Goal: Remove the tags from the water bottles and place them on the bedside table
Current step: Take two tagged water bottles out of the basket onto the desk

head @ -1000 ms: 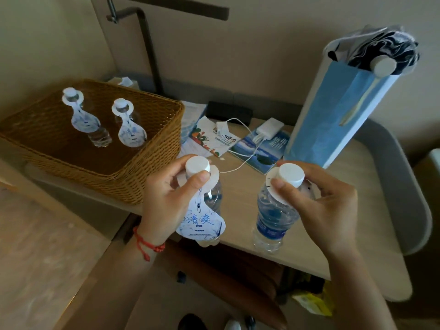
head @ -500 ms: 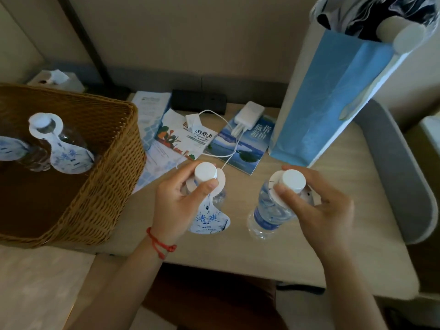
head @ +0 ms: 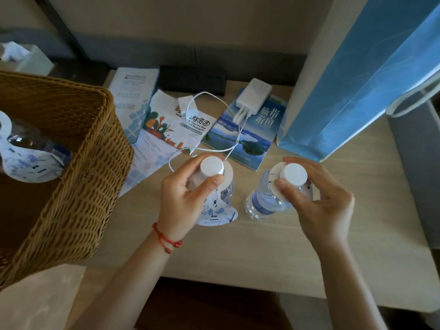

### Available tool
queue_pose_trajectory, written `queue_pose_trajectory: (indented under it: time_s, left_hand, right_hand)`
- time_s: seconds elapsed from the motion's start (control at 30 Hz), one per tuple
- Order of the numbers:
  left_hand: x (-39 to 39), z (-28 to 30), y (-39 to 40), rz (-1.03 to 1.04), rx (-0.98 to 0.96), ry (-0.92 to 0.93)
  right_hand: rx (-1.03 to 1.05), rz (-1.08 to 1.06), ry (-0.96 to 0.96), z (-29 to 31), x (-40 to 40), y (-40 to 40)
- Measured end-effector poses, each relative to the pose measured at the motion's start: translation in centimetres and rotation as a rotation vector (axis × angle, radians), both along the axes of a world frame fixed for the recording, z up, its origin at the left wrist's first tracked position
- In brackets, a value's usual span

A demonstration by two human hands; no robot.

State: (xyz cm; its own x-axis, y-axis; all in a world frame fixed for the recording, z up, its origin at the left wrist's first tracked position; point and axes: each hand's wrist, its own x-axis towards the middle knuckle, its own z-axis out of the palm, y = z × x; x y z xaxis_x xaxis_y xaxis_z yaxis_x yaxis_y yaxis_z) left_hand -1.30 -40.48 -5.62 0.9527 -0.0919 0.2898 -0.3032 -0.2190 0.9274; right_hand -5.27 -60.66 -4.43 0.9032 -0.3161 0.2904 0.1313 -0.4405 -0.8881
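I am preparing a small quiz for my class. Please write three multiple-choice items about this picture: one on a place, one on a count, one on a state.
1. Where does the power bank lie?
A on a booklet
B in the basket
C in the bag

2. How many bottles stand on the table?
A one
B two
C four

3. The tag on the left bottle is:
A torn off
B on the neck
C on the floor

Key:
1 A, it rests on the blue booklet.
2 B, the left hand and the right hand each hold one.
3 B, its ring circles the cap.
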Motion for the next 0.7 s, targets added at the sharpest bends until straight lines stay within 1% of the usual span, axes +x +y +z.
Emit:
queue_pose_trajectory:
  time_s: [0.37, 0.57, 0.7]
  left_hand:
    - [0.4, -0.2, -0.3, -0.014, -0.033, 0.013]
    - [-0.1, -0.1, -0.4, 0.012, 0.016, -0.004]
    - [-1.2, 0.3, -0.1, 0.051, 0.042, 0.003]
  right_hand:
    - [-0.007, 0.032, 0.027, -0.2, 0.4, -0.3]
    - [-0.004, 0.052, 0.082, 0.4, 0.0, -0.2]
    - [-0.015, 0.046, 0.064, 1.2, -0.6, 0.0]
